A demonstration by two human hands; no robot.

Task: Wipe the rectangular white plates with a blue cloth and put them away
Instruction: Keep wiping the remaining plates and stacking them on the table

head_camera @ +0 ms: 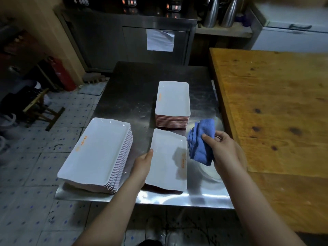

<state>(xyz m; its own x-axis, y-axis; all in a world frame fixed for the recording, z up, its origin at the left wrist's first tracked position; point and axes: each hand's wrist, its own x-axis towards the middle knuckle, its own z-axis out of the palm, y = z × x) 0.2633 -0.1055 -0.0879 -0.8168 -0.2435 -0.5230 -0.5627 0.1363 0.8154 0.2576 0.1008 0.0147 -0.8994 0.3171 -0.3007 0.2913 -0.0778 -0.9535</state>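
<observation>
The right grip [221, 148] is closed around a bunched blue cloth [200, 144], thumb across the top of the folds and fingers curled behind them. The cloth hangs just beside the right long edge of a single white plate [165, 157]; whether it touches the rim cannot be told, but its shadow falls on the plate's surface next to a line of orange lettering. The left grip [142, 166] holds this same plate by its left long edge, with the thumb lying along the rim and the fingers hidden beneath. The plate sits at the near middle of the steel table [131, 89], with a dark reddish underside showing below its near end.

To the left, at the table's near left corner, stands a tall stack of plates [99, 148], set at an angle, with orange lettering on the top one. Beyond the held plate, a second stack [173, 100] stands squarely, its reddish edges showing in layers.

A wooden table [275, 103] butts against the steel one on the right. Behind, a steel cabinet [106, 41] carries a sheet of paper [160, 40], and two metal jugs [211, 13] stand on a shelf. On the tiled floor [35, 174] to the left are a wooden stool [39, 107] and a red cylinder [62, 73].
</observation>
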